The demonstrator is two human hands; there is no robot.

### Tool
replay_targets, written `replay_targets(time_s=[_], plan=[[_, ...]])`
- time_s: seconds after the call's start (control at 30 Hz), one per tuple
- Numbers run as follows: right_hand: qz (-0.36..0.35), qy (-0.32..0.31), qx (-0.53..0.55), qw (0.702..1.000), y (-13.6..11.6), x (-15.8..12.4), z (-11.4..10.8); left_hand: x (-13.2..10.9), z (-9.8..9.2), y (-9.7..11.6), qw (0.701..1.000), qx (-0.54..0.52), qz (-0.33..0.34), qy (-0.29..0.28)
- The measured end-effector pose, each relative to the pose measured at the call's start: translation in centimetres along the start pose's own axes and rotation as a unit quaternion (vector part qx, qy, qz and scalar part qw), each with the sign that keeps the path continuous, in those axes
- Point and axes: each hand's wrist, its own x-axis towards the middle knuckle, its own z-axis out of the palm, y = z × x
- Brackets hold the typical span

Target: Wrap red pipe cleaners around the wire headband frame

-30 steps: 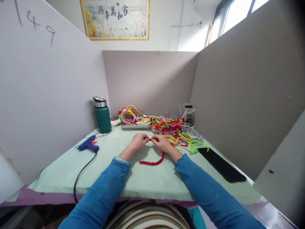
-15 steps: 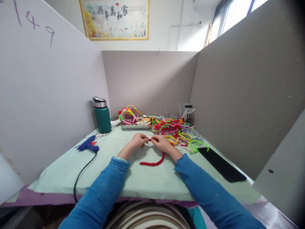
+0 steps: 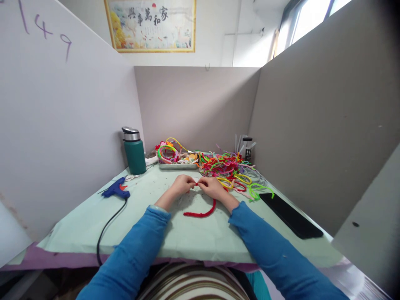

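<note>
Between my fingertips, at the middle of the table, a short bit of red pipe cleaner [image 3: 200, 215] shows; its long tail curves out from under my right wrist and lies on the pale cloth. My left hand [image 3: 183, 184] pinches the red piece from the left side. From the right, my right hand [image 3: 211, 187] pinches it too, the two sets of fingertips almost meeting. The palms and most of the fingers' undersides are hidden from view.
A blue glue gun [image 3: 116, 189] with a black cord lies left, near a green bottle [image 3: 135, 154]. Behind my hands are a metal tray [image 3: 178, 166] of small parts and a heap of colourful pipe cleaners [image 3: 221, 164]. A black phone-like slab [image 3: 290, 216] lies right. Grey partitions enclose the table.
The fingers of my left hand have curled in slightly around the red piece. Both hands stay in nearly the same place, and the red tail has not moved.
</note>
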Motion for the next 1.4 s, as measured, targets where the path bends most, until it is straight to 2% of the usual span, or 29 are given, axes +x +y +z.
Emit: replay_targets(time_s=[0.37,0.53,0.63,0.7,0.83,0.93,1.07,1.23,1.33,1.4], plan=[[-0.004,-0.002,0.023,1.000,-0.2,-0.2,-0.2,0.1,0.2,-0.5,0.997,-0.065,-0.045,-0.014],[0.000,-0.008,0.021,1.000,-0.2,-0.1,0.0,-0.1,0.2,-0.3,0.997,-0.042,-0.049,-0.047],[-0.006,-0.005,0.015,1.000,0.1,0.2,-0.4,-0.2,0.1,0.0,0.997,-0.034,-0.059,-0.037],[0.009,0.024,-0.001,1.000,0.7,0.5,-1.1,-0.2,0.1,0.0,0.997,-0.028,-0.070,-0.020],[0.105,0.144,-0.038,0.983,2.7,0.8,-3.0,0.1,0.1,-0.4,0.996,-0.024,-0.087,0.005],[0.162,0.165,-0.055,0.971,4.4,0.7,-4.1,0.3,0.0,-0.6,0.995,-0.032,-0.098,0.011],[0.214,0.125,-0.112,0.962,5.9,0.3,-4.5,0.3,-0.1,-0.3,0.991,-0.047,-0.126,0.018],[0.261,0.052,-0.183,0.946,6.0,0.0,-4.2,0.3,-0.1,0.0,0.986,-0.101,-0.134,0.025],[0.240,0.004,-0.204,0.949,5.5,-0.1,-3.8,0.6,0.1,-0.5,0.981,-0.138,-0.134,0.035],[0.211,-0.001,-0.210,0.955,5.1,-0.1,-3.5,0.8,0.3,-1.0,0.980,-0.135,-0.143,0.031]])
